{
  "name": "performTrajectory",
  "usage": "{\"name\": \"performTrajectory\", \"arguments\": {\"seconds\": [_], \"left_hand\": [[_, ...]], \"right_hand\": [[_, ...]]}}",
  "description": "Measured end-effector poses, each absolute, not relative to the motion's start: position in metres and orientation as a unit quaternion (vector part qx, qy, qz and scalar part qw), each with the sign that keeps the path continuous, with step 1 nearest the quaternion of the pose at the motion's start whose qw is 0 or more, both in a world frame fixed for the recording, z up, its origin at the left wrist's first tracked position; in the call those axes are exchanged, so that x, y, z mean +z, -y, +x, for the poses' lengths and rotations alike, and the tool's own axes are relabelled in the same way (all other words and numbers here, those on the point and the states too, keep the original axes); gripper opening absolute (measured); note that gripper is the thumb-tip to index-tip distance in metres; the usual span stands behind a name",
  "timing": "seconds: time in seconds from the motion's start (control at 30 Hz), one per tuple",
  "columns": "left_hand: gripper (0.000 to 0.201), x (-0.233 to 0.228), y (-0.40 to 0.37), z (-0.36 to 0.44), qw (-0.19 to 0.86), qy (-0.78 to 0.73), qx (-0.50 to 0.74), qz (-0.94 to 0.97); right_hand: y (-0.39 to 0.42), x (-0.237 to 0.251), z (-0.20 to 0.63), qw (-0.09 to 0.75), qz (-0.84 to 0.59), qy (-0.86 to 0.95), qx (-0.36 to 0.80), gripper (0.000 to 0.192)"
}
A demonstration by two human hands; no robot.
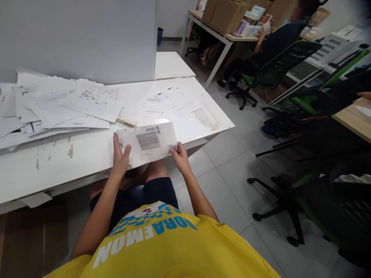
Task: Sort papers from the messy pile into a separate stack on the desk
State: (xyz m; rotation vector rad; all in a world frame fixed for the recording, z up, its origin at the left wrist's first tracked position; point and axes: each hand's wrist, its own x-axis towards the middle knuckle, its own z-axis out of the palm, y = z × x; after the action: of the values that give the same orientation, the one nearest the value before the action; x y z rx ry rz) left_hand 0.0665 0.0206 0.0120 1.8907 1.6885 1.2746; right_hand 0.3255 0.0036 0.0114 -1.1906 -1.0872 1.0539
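I hold a white folded sheet or envelope [147, 142] with a blurred printed block, just above the front edge of the white table [87, 154]. My left hand [120, 156] grips its left end, thumb on top. My right hand [180, 154] pinches its lower right corner. A small cream object, maybe a stapler [126, 122], lies on the table just behind the sheet.
A loose heap of printed papers [58, 106] covers the table's left; more sheets [171, 101] lie at its right. A grey partition [78, 38] stands behind. A seated person [272, 42] works at a far desk with cardboard boxes. Green office chairs [304, 185] crowd the right floor.
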Motion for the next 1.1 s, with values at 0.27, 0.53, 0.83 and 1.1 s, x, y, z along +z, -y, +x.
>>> {"name": "performTrajectory", "arguments": {"seconds": [0.27, 0.53, 0.83, 1.1], "left_hand": [[0.075, 0.048, -0.047, 0.056, 0.107, -0.514, 0.606, 0.598], [0.060, 0.009, -0.047, 0.053, 0.180, -0.567, 0.549, 0.587], [0.054, 0.034, -0.096, 0.039, 0.074, -0.557, 0.445, 0.697], [0.057, 0.027, -0.135, 0.037, 0.019, -0.498, 0.258, 0.828]], "right_hand": [[-0.027, 0.034, 0.297, 0.629, -0.486, 0.435, 0.423, 0.032], [-0.047, 0.016, 0.295, 0.587, -0.468, 0.453, 0.481, 0.030], [-0.070, 0.006, 0.333, 0.549, -0.562, 0.400, 0.473, 0.028], [-0.069, 0.000, 0.340, 0.508, -0.639, 0.414, 0.402, 0.025]]}}
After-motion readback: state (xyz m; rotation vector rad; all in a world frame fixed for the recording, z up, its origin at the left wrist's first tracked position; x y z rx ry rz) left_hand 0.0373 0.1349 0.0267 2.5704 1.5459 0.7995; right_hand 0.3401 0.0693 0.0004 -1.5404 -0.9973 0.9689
